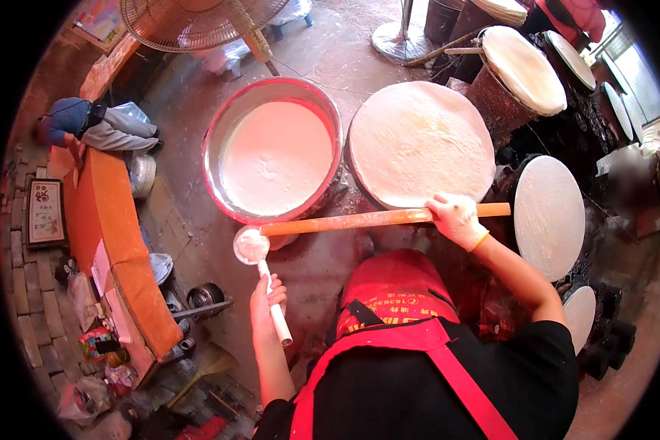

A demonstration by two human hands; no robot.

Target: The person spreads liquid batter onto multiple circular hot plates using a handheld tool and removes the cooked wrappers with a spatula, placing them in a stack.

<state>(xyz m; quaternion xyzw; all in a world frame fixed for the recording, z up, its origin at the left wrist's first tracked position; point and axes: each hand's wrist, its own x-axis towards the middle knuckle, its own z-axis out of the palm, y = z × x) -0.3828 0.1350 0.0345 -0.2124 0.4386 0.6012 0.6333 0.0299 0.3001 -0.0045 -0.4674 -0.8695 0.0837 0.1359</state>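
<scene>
**Inspector:** Head view: left hand has its fingers wrapped round the white handle of a ladle, bowl full of batter, held just beside the metal basin.

**Assistant:** And the right?

**Inspector:** Right hand is closed round a long wooden stick, lying across the near edge of the round griddle. Advise keeping the ladle level and pouring centrally.

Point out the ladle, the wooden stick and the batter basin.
ladle point(251, 246): head view, on its batter-filled bowl.
wooden stick point(345, 221): head view, mid-shaft, left of the right hand.
batter basin point(214, 132): head view, left metal rim.
</scene>
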